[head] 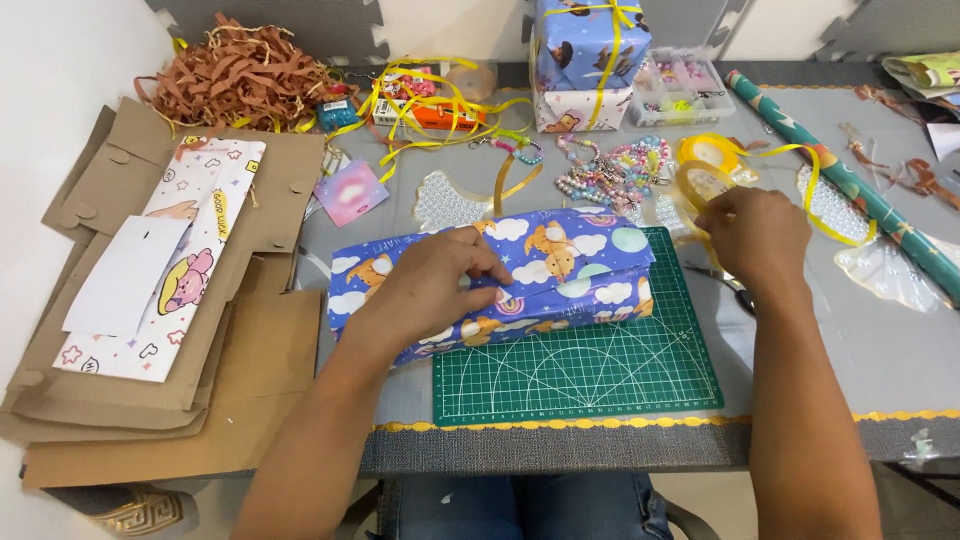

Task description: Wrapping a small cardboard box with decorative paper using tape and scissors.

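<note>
Blue-papered box (500, 285) lay lengthwise across the green mat (590, 375); left hand (440, 280) pressed flat on it, while right hand (760, 235), past its right end, pinched a tape roll (703, 183).

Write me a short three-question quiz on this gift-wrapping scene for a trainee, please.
1. True or false: the left hand presses on the wrapped blue box.
2. What does the right hand hold? A) scissors B) a roll of clear tape C) a bead bracelet
3. What lies under the right part of the box?

Key
1. True.
2. B; the hand grips the tape roll above the table.
3. The green cutting mat, on the grey table.
</note>
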